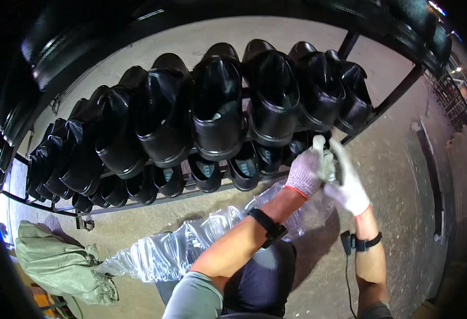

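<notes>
My left hand (307, 169), in a pale knitted glove with a red cuff, is closed around a small clear plastic piece (327, 171). Facing it from the other side is my right hand (352, 187), also gloved. Its thumb and slightly blurred fingers bracket the same piece. Both hands are just below the right end of a rack of black shoes (270, 90). A long nested stack of clear, ribbed plastic shells (183, 242) stretches across my lap beneath my left forearm, and its right end is partly hidden by that arm.
Black shoes stand in two tiers on a dark metal rack (398, 98), heels toward me; lower ones have blue-marked insoles. A grey-green woven sack (53, 260) lies at the left by the stack's narrow end. A dark bar (430, 181) runs along the concrete floor (403, 234) at right.
</notes>
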Available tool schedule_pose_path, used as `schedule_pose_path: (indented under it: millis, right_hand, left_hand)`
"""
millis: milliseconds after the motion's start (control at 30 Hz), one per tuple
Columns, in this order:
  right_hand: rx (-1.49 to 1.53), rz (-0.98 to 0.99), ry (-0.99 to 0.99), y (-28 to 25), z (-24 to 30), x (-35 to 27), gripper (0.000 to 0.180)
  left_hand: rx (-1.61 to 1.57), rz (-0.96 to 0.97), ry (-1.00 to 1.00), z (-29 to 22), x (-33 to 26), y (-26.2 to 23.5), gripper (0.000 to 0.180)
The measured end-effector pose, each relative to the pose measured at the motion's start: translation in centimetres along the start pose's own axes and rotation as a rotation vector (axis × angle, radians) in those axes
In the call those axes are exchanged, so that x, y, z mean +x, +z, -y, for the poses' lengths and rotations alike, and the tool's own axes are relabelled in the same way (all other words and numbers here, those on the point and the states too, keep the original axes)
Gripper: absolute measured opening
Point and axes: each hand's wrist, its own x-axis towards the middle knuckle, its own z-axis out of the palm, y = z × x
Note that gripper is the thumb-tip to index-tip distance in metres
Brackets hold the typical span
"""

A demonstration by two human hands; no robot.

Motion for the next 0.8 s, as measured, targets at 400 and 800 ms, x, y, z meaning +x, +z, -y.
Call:
schedule_pose_path:
  millis: [400, 800]
  right_hand:
    - [-0.146, 0.053, 0.122, -5.5, 7.1, -3.3, 0.072]
    - [-0.109, 0.385, 0.015, -5.4, 0.8, -6.8, 0.017]
  left_hand:
    - [-0.141, 0.546, -0.059, 1.2, -7.9, -6.0, 0.025]
    - [0.099, 0.251, 0.075, -3.8, -10.9, -9.0, 0.023]
